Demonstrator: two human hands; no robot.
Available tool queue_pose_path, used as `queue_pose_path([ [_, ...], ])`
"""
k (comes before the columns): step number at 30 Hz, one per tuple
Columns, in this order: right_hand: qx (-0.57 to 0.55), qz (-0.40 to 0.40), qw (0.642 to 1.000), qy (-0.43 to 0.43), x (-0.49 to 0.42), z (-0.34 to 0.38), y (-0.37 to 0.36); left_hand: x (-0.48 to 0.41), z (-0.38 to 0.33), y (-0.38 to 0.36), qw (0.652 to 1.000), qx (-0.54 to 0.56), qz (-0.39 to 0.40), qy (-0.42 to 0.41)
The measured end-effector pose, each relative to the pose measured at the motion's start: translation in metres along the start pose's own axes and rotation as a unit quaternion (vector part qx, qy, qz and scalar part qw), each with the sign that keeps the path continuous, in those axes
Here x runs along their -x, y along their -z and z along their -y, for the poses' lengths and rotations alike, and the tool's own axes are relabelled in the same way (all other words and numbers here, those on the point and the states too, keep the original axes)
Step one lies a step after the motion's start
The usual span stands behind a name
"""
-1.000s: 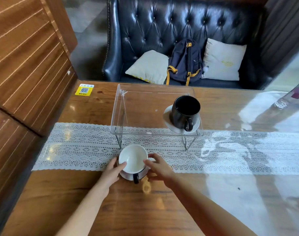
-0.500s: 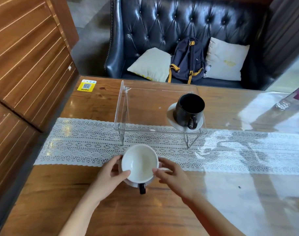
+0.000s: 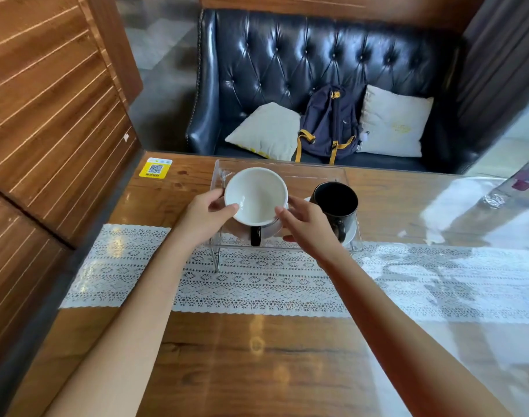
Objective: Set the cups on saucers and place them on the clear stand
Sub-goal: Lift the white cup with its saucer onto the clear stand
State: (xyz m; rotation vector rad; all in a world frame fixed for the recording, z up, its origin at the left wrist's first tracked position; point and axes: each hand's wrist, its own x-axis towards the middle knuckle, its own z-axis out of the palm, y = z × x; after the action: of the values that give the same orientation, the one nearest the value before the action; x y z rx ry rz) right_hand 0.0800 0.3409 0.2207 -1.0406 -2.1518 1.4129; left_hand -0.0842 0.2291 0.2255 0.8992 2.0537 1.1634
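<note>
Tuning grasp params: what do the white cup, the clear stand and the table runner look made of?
White cup: probably glazed ceramic; smooth, glossy inside with soft highlights, black handle.
Clear stand: likely acrylic, possibly glass; see-through top with bright edges, on thin metal-looking legs.
Table runner: white lace, openwork pattern; seemingly under a glossy clear cover, given the glare across it.

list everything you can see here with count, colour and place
cup: 1, white with black handle, held on its saucer over the stand's left side
black cup: 1, on a white saucer, stand's right side
clear stand: 1, on the runner
lace runner: 1, white, across the table
table: 1, wood
sticker: 1, yellow, table's far left corner
sofa: 1, black
cushions: 2, pale, on sofa
backpack: 1, navy, between the cushions
hands: left, right, each side of the saucer
</note>
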Motion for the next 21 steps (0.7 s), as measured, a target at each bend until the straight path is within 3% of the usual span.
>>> queue_pose_path([
  [7, 0.013, 0.026, 0.998, -0.059, -0.016, -0.012, -0.010, -0.021, 0.016, 0.001, 0.999, -0.042, 0.011, 0.016],
  [17, 0.067, 0.058, 0.994, -0.065, -0.027, -0.013, -0.017, -0.016, 0.024, 0.001, 0.995, -0.061, 0.061, 0.054],
  [21, 0.084, 0.066, 0.993, -0.057, -0.028, -0.012, -0.016, -0.013, 0.018, 0.002, 0.985, -0.030, 0.120, 0.122],
])
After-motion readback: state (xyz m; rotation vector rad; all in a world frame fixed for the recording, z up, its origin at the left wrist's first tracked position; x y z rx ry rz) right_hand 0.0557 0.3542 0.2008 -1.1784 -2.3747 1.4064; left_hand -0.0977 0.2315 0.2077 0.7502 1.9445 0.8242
